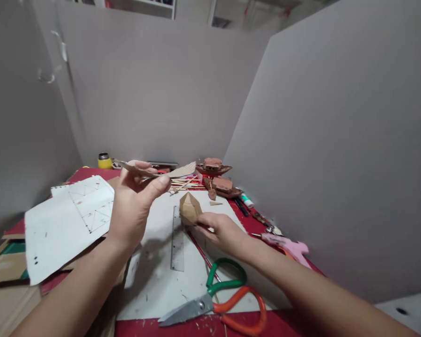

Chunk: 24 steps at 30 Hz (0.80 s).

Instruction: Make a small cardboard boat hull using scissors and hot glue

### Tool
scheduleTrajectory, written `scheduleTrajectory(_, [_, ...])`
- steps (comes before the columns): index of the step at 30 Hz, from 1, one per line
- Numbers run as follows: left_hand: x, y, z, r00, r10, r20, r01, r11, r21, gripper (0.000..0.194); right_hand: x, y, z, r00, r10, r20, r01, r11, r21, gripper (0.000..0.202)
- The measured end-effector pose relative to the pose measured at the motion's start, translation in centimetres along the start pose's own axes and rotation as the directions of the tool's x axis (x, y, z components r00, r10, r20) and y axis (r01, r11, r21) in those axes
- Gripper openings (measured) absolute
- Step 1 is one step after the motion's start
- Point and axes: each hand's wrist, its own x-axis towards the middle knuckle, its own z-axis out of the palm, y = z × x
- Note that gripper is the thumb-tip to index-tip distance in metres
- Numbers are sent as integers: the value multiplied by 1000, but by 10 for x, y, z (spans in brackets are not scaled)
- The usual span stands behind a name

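Observation:
My left hand (138, 187) is raised above the work surface, its thumb and fingers closed on a curved piece of corrugated cardboard (184, 170). Lower and to the right, my right hand (219, 229) pinches the edge of a small faceted cardboard shape (190, 208), pointed at the top. That shape is held over the white sheet (154, 248), near a clear ruler (177, 243). Scissors (201, 305) with one green and one orange handle lie closest to me, blades pointing left. A red pencil-like stick (199, 248) lies partly beneath the right hand.
Two brown model boats (222, 185) stand at the back right, beside thin wooden sticks (182, 184). A pink glue gun (287, 245) lies along the right edge. On the left are a paper with a drawn pattern (70, 224) and cardboard pieces (10, 299). Grey walls (154, 84) enclose the table.

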Motion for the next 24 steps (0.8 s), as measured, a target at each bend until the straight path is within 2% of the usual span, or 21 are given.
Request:
scheduleTrajectory(4, [-13,-36,8,981,-81,177,23,951,309,13,-57,11,-10,999,52,4,-52,998,37,23])
scheduleTrajectory(5, [-17,-46,10,971,-89,222,2,931,365,12,-66,13,-9,998,56,9,-56,997,46,24])
scheduleTrajectory(7, [-22,-65,11,944,-30,329,-144,859,491,7,-78,16,-7,999,50,15,-50,997,64,26])
scheduleTrajectory(8, [-23,-73,12,914,23,405,-252,814,523,12,-81,18,-6,999,38,13,-38,997,72,25])
scheduleTrajectory(9, [-24,-80,14,861,92,500,-382,766,516,16,-84,19,-5,1000,20,10,-21,997,79,24])
scheduleTrajectory(11, [-23,-91,19,733,128,667,-563,665,490,25,-86,20,-5,1000,-24,1,24,995,94,21])
scheduleTrajectory(13, [-21,-102,27,613,115,781,-676,589,444,29,-89,20,-7,999,-44,7,43,992,116,19])
scheduleTrajectory(15, [-19,-113,33,527,83,846,-747,521,414,28,-92,18,-11,999,-27,41,22,991,132,18])
scheduleTrajectory(17, [-17,-126,36,479,44,877,-789,459,408,27,-96,16,-17,996,7,84,-19,991,134,17])
scheduleTrajectory(21, [-14,-144,33,446,-15,895,-813,411,412,30,-100,14,-27,991,45,128,-64,987,147,20])
scheduleTrajectory(24, [-13,-146,30,407,-67,911,-833,382,400,31,-101,15,-30,990,58,127,-80,980,180,18])
